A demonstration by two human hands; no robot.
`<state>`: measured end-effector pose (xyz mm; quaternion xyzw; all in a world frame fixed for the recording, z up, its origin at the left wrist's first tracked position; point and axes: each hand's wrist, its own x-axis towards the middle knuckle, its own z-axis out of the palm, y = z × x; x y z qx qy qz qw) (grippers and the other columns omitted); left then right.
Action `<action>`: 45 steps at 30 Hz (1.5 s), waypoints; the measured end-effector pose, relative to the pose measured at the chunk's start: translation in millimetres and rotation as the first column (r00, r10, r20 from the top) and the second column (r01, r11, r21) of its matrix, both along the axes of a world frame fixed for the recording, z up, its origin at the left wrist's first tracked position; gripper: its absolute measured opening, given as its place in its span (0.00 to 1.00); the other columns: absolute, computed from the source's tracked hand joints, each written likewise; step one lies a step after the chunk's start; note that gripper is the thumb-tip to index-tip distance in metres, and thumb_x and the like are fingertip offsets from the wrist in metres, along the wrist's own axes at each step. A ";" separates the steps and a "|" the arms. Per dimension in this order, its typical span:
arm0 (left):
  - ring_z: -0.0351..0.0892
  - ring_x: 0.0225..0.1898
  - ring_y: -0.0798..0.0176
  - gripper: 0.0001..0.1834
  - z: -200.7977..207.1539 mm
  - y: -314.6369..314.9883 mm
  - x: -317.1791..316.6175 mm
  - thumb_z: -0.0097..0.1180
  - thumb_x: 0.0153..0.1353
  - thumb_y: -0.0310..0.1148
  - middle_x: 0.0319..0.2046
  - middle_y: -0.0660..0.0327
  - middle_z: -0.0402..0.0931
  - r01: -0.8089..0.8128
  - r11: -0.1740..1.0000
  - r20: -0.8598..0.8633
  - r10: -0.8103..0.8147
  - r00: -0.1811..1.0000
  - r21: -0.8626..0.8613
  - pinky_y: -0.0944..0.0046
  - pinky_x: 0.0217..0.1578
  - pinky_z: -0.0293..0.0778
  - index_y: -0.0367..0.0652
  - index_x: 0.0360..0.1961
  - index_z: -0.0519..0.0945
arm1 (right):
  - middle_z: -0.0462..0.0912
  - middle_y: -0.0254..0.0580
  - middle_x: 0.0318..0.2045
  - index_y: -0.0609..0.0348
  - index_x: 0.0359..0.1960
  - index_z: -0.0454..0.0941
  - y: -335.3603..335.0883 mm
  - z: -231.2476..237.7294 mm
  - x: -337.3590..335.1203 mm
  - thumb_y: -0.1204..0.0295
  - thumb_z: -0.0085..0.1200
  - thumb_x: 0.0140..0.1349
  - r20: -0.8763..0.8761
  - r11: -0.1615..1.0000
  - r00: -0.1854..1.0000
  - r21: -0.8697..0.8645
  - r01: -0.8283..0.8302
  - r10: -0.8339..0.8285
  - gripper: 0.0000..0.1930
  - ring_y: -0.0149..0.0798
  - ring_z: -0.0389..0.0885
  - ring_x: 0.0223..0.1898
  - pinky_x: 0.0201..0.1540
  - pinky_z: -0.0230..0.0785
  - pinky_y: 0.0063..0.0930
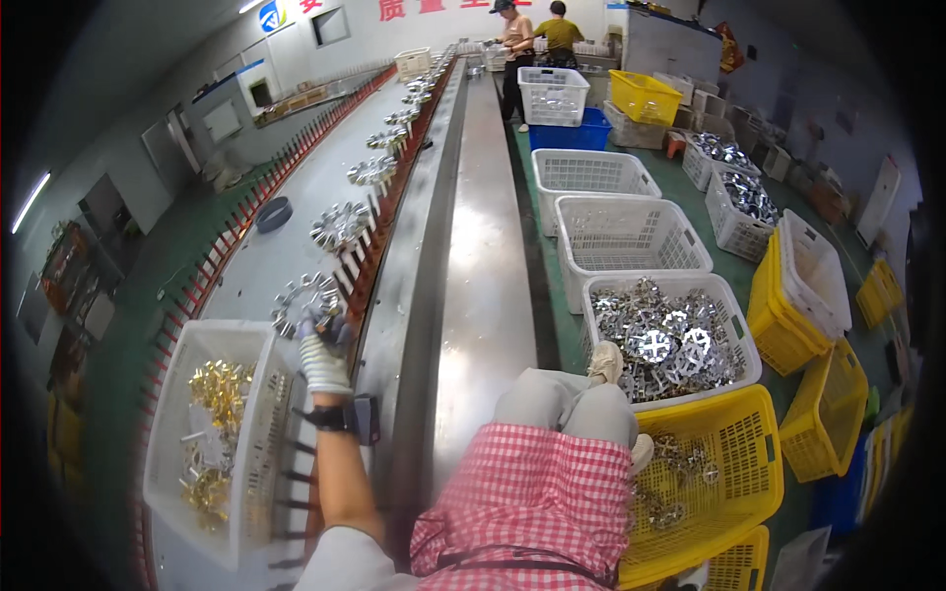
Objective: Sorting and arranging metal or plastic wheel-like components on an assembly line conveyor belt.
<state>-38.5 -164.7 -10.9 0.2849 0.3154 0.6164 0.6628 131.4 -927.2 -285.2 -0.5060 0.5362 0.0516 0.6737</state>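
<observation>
My left hand (325,357), in a striped knit glove with dark fingertips, reaches forward on the left. Its fingers close on the near edge of a silver, flower-shaped metal part (292,307) by the conveyor's row of pegs; the fingertips are partly hidden. A dark watch sits on that wrist. Beyond it, another silver metal part (339,226) leads a line of similar ones running away along the pegs. Beside my forearm stands a white crate (264,433) holding gold and silver metal pieces (219,399). My right hand is out of view.
Red-based pegs (258,192) edge the conveyor; a dark ring (274,214) lies on it. A long metal ledge (483,256) runs ahead. On my right are a white crate (751,345) full of silver parts, a yellow crate (774,443) and empty white crates (636,236). Two people (514,49) stand far ahead.
</observation>
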 end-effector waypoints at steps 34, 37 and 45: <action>0.73 0.36 0.67 0.15 96.9 -182.3 79.0 0.54 0.51 0.26 0.36 0.60 0.72 0.951 0.308 -0.523 -0.809 0.268 0.012 0.70 0.35 0.72 0.39 0.41 0.72 | 0.71 0.49 0.40 0.56 0.49 0.63 331.3 241.4 35.9 0.51 0.55 0.49 0.822 0.420 0.435 0.271 -0.866 0.368 0.30 0.44 0.72 0.41 0.45 0.69 0.42; 0.74 0.38 0.63 0.20 37.7 -228.0 99.3 0.53 0.53 0.28 0.38 0.58 0.72 0.983 -0.089 -0.532 -0.831 -0.162 -0.160 0.67 0.40 0.71 0.38 0.48 0.66 | 0.72 0.43 0.37 0.55 0.47 0.65 347.7 220.2 19.7 0.51 0.55 0.49 0.810 0.309 0.336 0.202 -0.929 0.481 0.28 0.38 0.74 0.35 0.41 0.71 0.35; 0.68 0.48 0.59 0.27 -1.8 -223.0 114.8 0.50 0.56 0.29 0.50 0.53 0.64 0.990 0.098 -0.447 -0.885 0.131 0.097 0.64 0.50 0.64 0.36 0.56 0.58 | 0.76 0.34 0.30 0.55 0.41 0.70 256.3 226.4 31.1 0.53 0.49 0.55 0.681 0.679 0.661 0.324 -0.658 0.315 0.20 0.31 0.75 0.29 0.31 0.71 0.26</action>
